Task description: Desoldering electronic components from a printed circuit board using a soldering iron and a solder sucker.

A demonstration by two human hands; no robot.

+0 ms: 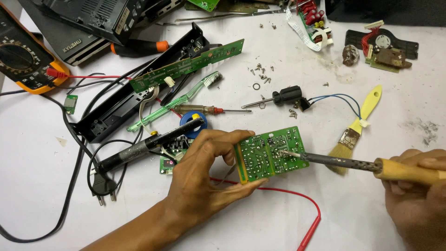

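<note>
White table (278,223), cluttered: black plastic housing (139,88) toward far-left corner, yellow multimeter (21,58) at left edge. L hand (204,172) grips small green circuit board (272,153) mid-table, solder side up. R hand (416,190), near right edge, wrapped round wood-handled soldering iron (371,165), tip touching board. Bristle brush (355,128) just behind; loose screws (262,74) beyond.

Right hand (418,195) cut off by right and bottom edges; soldering iron (371,165) handle end hidden in it. Multimeter (23,58) cropped at left edge. Circuit board (269,153) component side faces away, unseen.
</note>
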